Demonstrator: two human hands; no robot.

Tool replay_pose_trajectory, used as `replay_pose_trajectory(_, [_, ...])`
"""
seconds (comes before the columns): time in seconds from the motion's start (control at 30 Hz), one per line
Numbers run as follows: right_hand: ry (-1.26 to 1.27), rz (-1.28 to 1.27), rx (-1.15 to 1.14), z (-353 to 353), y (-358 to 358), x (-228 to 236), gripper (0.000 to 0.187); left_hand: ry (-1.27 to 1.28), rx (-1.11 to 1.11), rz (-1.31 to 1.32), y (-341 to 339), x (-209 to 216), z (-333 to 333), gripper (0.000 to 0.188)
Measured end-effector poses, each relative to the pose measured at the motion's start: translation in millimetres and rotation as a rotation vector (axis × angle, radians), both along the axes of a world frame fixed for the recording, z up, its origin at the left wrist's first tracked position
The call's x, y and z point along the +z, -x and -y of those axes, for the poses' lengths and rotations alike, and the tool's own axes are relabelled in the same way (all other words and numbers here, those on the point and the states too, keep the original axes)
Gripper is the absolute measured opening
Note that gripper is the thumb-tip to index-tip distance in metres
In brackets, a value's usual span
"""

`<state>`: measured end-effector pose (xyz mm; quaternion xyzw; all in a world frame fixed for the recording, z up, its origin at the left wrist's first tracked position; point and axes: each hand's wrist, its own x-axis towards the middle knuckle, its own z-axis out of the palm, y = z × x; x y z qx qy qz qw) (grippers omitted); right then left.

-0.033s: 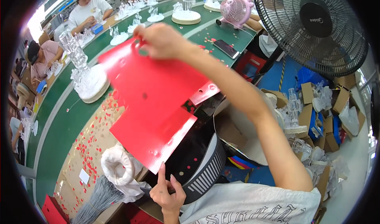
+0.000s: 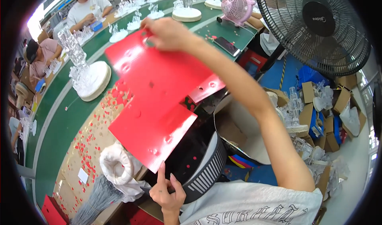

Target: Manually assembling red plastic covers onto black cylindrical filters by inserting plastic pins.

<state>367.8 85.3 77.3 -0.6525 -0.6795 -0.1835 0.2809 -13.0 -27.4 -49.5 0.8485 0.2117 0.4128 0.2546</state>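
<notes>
A large red glossy card sheet, with cut notches and small round marks, hangs tilted in front of me. My right hand grips its upper edge beside a round hole, fingers closed on the card. My left hand is by the sheet's lowest corner, its index finger stretched up against that corner and its thumb apart; the other fingers are mostly hidden. Beneath the sheet stands a black tub with pale slats on its side and several small dots inside, close to my left hand.
Red and tan paper dots litter the cardboard-covered table. A rolled white cloth and a grey strand bundle lie at left. Clear figures on round bases line the green table. A black fan and open boxes stand at right.
My right hand and the sheet's upper part have shifted slightly right, and the hand looks less blurred. My left index finger stays at the sheet's lower corner.
</notes>
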Motion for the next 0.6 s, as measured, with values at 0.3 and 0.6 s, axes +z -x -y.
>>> replay_pose_trajectory(0.3, [0.36, -0.286, -0.193, 59, -139, -67, 0.04, 0.174, -0.029, 0.001, -6, -7, -6, 0.048])
replay_pose_trajectory(0.6, [0.429, -0.353, -0.188, 57, -118, -116, 0.038, 0.267, 0.056, -0.006, -1, -10, -9, 0.037])
